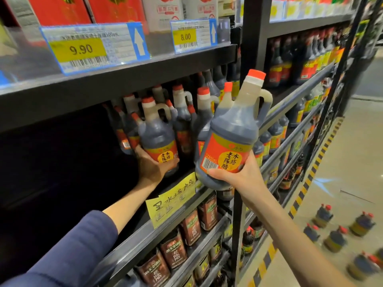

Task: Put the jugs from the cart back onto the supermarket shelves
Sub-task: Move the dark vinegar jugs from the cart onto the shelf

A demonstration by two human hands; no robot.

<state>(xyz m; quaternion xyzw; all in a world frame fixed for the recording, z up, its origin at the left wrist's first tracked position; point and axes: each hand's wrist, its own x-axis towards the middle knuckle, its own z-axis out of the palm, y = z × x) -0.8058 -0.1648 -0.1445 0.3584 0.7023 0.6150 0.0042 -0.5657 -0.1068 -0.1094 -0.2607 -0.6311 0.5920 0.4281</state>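
Evidently left hand (153, 165) grips a jug (158, 134) low, seating it on the shelf (134, 239); right hand (245, 177) grips a second jug (230, 139) (tilted, waiting).

The left arm (128, 206) wears a plain dark navy sleeve (78, 245) (it fills the near left corner, softly creased), whose rounded edge ends partway along the forearm. From there the arm is bare to the left hand (152, 168). The right arm (279, 224) is bare from the near edge to the right hand (238, 177)
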